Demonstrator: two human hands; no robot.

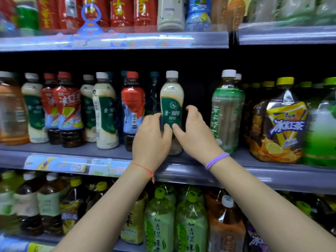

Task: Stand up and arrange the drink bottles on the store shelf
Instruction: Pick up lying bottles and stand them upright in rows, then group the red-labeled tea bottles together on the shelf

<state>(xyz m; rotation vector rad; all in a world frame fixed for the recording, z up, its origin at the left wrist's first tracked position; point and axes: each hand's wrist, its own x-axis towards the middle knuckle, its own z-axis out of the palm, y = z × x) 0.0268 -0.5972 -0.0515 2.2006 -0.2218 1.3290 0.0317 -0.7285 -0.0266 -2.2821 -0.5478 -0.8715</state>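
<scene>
Glossy plastic bottle [171,106], smooth label.

head cam | faces forward, level with middle shelf [109,151] | close, arm's reach | single view

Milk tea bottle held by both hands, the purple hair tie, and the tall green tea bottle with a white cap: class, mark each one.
milk tea bottle [171,104]: head view, on its green label.
purple hair tie [216,160]: head view, on the band at the right wrist.
green tea bottle [227,110]: head view, on its body.
</scene>
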